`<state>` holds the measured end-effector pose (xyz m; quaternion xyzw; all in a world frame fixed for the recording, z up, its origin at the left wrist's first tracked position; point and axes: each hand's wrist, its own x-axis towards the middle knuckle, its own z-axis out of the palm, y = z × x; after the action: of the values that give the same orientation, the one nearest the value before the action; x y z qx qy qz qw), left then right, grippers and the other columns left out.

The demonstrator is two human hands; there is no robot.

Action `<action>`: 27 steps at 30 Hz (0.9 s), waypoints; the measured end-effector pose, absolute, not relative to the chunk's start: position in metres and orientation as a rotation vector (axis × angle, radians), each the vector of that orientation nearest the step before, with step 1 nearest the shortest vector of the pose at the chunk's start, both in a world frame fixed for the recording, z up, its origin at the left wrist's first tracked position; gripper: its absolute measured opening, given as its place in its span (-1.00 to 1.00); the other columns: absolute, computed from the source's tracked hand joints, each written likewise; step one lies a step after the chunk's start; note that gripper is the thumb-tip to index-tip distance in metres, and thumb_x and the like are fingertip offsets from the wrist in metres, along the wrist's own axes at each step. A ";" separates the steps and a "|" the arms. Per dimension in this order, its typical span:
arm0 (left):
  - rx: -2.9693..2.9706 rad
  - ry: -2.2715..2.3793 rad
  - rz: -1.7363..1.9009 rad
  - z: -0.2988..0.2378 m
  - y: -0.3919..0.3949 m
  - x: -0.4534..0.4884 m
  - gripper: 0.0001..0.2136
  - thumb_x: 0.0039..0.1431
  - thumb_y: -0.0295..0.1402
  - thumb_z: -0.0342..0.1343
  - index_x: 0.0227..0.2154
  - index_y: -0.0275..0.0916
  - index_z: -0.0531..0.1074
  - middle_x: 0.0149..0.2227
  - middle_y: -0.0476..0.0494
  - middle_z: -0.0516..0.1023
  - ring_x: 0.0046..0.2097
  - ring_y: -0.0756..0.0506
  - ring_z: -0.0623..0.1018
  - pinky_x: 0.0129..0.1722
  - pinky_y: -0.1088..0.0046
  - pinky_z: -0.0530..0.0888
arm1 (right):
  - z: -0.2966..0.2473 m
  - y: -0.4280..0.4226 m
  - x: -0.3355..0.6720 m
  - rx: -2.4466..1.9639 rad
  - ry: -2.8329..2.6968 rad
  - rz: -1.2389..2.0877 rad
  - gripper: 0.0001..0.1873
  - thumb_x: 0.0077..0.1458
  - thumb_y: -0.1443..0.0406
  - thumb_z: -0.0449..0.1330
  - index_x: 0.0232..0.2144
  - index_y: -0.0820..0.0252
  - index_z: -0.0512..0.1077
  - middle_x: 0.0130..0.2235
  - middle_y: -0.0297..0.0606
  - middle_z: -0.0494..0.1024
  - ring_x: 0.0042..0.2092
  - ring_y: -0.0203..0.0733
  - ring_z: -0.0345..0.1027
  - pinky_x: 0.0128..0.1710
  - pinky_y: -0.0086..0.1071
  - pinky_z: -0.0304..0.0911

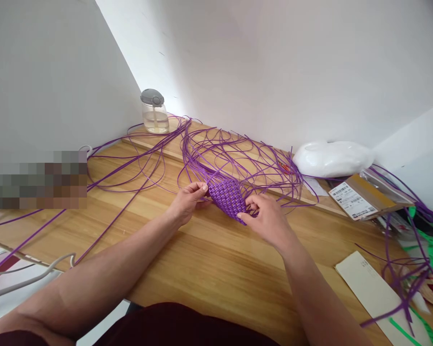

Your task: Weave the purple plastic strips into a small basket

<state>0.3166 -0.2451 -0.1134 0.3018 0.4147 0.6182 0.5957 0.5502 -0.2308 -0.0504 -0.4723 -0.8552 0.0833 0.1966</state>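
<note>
At left, purple strands [149,150] trail across the table [202,274] and off its near edge; a grey-lidded jug of liquid [155,115] stands behind. My left hand [185,202] pinches the left corner of the woven purple piece [228,198], held mid-table, thumb against fingertips; loose strands tangle behind it, obstructing the far side. My right hand [269,216], thumb and curled fingers nearly closed, grips its right edge. At right, a glossy white object [334,158], labelled packet [361,197] and pale card [368,283] crowd the side. Wood shows from the piece to the near edge

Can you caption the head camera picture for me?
Left hand and right hand hold purple weaving, strands looping behind.
</note>
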 end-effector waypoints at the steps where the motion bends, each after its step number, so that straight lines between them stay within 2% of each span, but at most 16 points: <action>1: 0.719 1.005 1.417 -0.114 -0.245 0.316 -0.61 -0.17 -0.11 0.46 -0.42 -0.29 0.49 -0.38 -0.04 0.55 -0.33 -0.01 0.54 -0.33 0.49 0.52 | -0.049 -0.231 0.552 -1.322 -2.397 0.161 -0.82 -0.01 0.29 0.36 -0.39 0.16 0.41 -0.34 -0.26 0.48 -0.24 -0.11 0.31 -0.20 -0.28 0.16; 5: 0.863 1.204 1.342 -0.117 -0.242 0.315 -0.63 -0.18 -0.10 0.45 -0.41 -0.30 0.61 -0.43 -0.09 0.58 -0.46 0.03 0.44 -0.50 0.57 0.33 | -0.042 -0.237 0.556 -1.379 -2.465 -0.216 -0.81 -0.02 0.31 0.36 -0.36 0.16 0.41 -0.27 -0.16 0.47 -0.16 0.02 0.26 -0.15 -0.18 0.15; 8: 0.954 1.363 1.519 -0.112 -0.244 0.315 -0.70 -0.05 -0.11 0.38 -0.44 -0.28 0.61 -0.51 -0.03 0.53 -0.52 0.04 0.35 -0.54 0.55 0.26 | -0.040 -0.244 0.553 -1.419 -2.531 -0.346 -0.82 -0.01 0.31 0.36 -0.39 0.16 0.40 -0.27 -0.11 0.47 -0.14 0.08 0.26 -0.16 -0.14 0.15; 11: 1.097 1.463 1.794 -0.100 -0.253 0.316 -0.75 0.10 -0.13 0.28 -0.40 -0.25 0.59 -0.49 -0.01 0.49 -0.48 0.03 0.37 -0.48 0.53 0.32 | -0.043 -0.248 0.545 -1.374 -2.596 -0.246 -0.84 0.02 0.33 0.34 -0.40 0.16 0.40 -0.26 -0.12 0.48 -0.14 0.05 0.27 -0.14 -0.15 0.17; 14: 1.243 1.410 1.887 -0.088 -0.260 0.317 -0.76 0.18 -0.14 0.22 -0.32 -0.24 0.56 -0.51 -0.01 0.47 -0.47 0.03 0.41 -0.43 0.53 0.35 | -0.049 -0.248 0.540 -1.283 -2.628 -0.081 -0.86 0.04 0.35 0.33 -0.41 0.16 0.40 -0.26 -0.16 0.50 -0.16 -0.02 0.29 -0.11 -0.18 0.17; 18: 1.029 1.274 1.934 -0.086 -0.257 0.313 -0.70 0.26 -0.07 0.11 -0.23 -0.23 0.46 -0.57 0.02 0.45 -0.57 0.04 0.39 -0.56 0.55 0.28 | -0.056 -0.245 0.537 -1.225 -2.560 0.140 -0.89 0.06 0.35 0.32 -0.38 0.17 0.43 -0.33 -0.25 0.51 -0.23 -0.12 0.33 -0.16 -0.27 0.16; 21: 0.993 1.274 1.971 -0.087 -0.257 0.313 -0.71 0.28 -0.05 0.07 -0.28 -0.20 0.39 -0.44 -0.03 0.53 -0.57 0.05 0.42 -0.60 0.54 0.26 | -0.060 -0.242 0.536 -1.248 -2.501 0.304 -0.92 0.08 0.34 0.31 -0.35 0.16 0.45 -0.36 -0.29 0.53 -0.29 -0.18 0.35 -0.25 -0.33 0.14; 22: 1.076 1.294 1.987 -0.086 -0.259 0.314 -0.73 0.29 -0.07 0.07 -0.28 -0.20 0.40 -0.37 -0.06 0.55 -0.52 0.03 0.46 -0.54 0.52 0.33 | -0.061 -0.241 0.536 -1.256 -2.492 0.351 -0.93 0.10 0.34 0.30 -0.34 0.16 0.46 -0.36 -0.29 0.54 -0.30 -0.19 0.36 -0.28 -0.34 0.14; 24: 1.389 1.331 1.947 -0.085 -0.265 0.318 -0.79 0.30 -0.15 0.09 -0.27 -0.18 0.45 -0.23 -0.12 0.59 -0.30 -0.05 0.55 -0.25 0.43 0.46 | -0.064 -0.241 0.535 -1.258 -2.472 0.433 -0.92 0.12 0.33 0.27 -0.28 0.16 0.48 -0.33 -0.28 0.57 -0.30 -0.20 0.40 -0.30 -0.36 0.15; 26: 1.744 1.349 1.792 -0.084 -0.269 0.321 -0.86 0.29 -0.25 0.10 -0.28 -0.16 0.50 -0.12 -0.15 0.62 -0.04 -0.14 0.52 0.06 0.30 0.39 | -0.066 -0.242 0.534 -1.243 -2.454 0.495 -0.85 0.12 0.34 0.26 -0.20 0.15 0.49 -0.31 -0.28 0.59 -0.30 -0.20 0.43 -0.30 -0.37 0.17; 27: 1.874 1.359 1.708 -0.084 -0.269 0.321 -0.88 0.29 -0.30 0.09 -0.28 -0.16 0.51 -0.09 -0.15 0.62 0.04 -0.17 0.48 0.14 0.26 0.33 | -0.067 -0.242 0.533 -1.241 -2.450 0.504 -0.82 0.13 0.34 0.25 -0.17 0.14 0.50 -0.31 -0.29 0.60 -0.30 -0.20 0.45 -0.30 -0.37 0.18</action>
<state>0.3212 -0.2693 -0.0837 0.6457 0.4681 0.5886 0.1321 0.5329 -0.2423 -0.0666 -0.4375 -0.8641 0.1778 0.1738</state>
